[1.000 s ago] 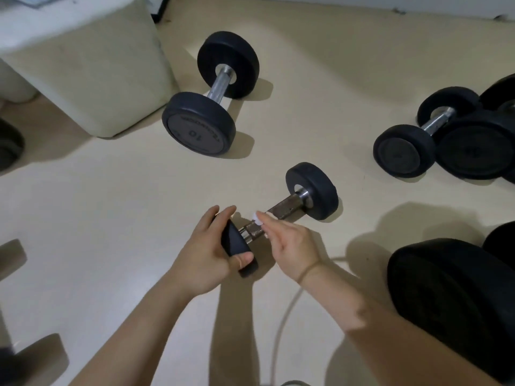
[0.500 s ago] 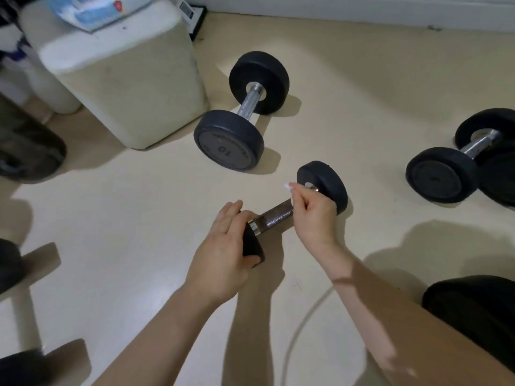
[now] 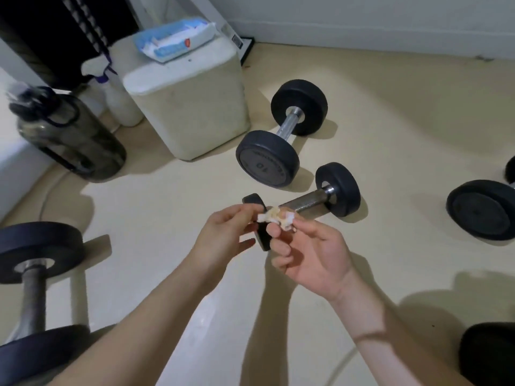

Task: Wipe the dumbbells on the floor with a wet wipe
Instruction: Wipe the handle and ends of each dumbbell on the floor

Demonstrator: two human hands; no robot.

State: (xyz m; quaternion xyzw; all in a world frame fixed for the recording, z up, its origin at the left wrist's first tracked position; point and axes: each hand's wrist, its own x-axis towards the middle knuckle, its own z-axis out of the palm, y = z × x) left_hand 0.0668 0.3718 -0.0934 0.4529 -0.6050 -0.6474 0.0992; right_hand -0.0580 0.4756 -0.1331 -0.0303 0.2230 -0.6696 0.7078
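A small black dumbbell [image 3: 315, 200] with a steel handle lies on the cream floor at the centre. Just above its near end, both hands hold a small crumpled, soiled wet wipe [image 3: 276, 217]. My left hand [image 3: 225, 235] pinches the wipe's left end. My right hand [image 3: 309, 252], palm up, pinches its right end. Neither hand touches the dumbbell, and the hands and wipe hide part of its near head. A larger dumbbell marked 10 [image 3: 281, 137] lies behind it.
A pack of wet wipes [image 3: 174, 39] lies on a white box [image 3: 189, 107] at the back left, beside a white spray bottle [image 3: 119, 101] and a dark water jug [image 3: 69, 135]. More dumbbells lie at the left [image 3: 36, 274] and right [image 3: 482, 208] edges.
My left hand has let go of the small dumbbell's near head. My right hand left the handle. Both hands rose and now hold the wipe between them. The view shifted left.
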